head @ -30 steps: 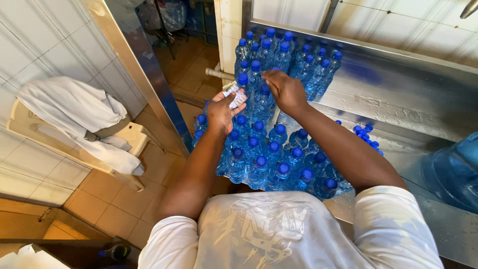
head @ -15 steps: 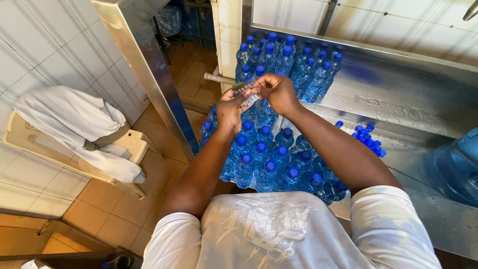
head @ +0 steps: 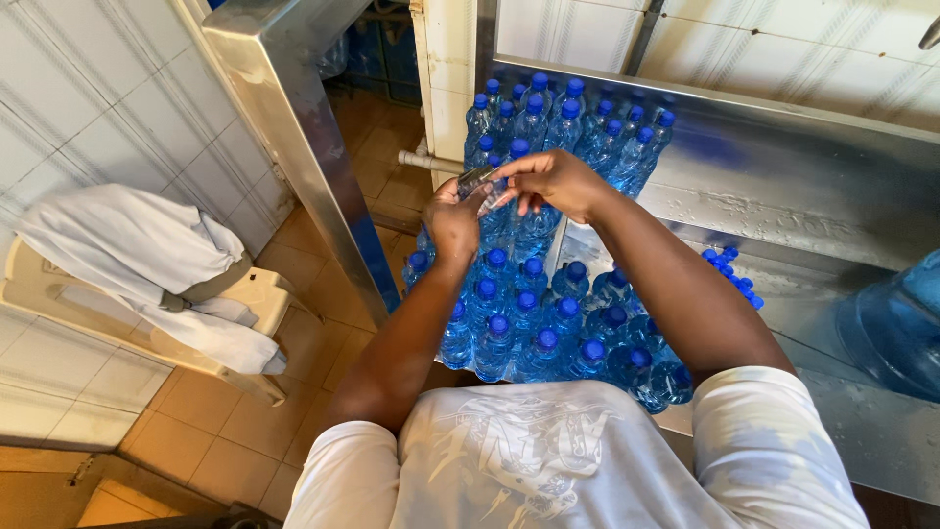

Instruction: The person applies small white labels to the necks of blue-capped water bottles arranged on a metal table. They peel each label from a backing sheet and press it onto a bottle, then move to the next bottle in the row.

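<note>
Over at the far left I see a pale plastic chair (head: 147, 323) with a white cloth (head: 127, 245) draped across it, standing on the tan tiled floor (head: 255, 431). Next comes a slanted steel post (head: 294, 127), and right of it the steel counter (head: 783, 176) crowded with blue-capped water bottles (head: 529, 323).

Above those bottles, my left hand (head: 452, 217) is curled, its fingers closed around the lower end of a small clear plastic sleeve (head: 478, 180). My right hand (head: 553, 181) meets it from the other side, thumb and fingertips pinching the same piece, so both hands are drawn close together rather than spread. By my judgement I am mid-way through opening or separating that sleeve, with it held just over the middle of the bottle cluster. A steady pinch and a small pull apart seem to be what the piece asks for. Whether it is a seal or a label I cannot tell.

At the far right sits a large blue jug (head: 896, 328).
</note>
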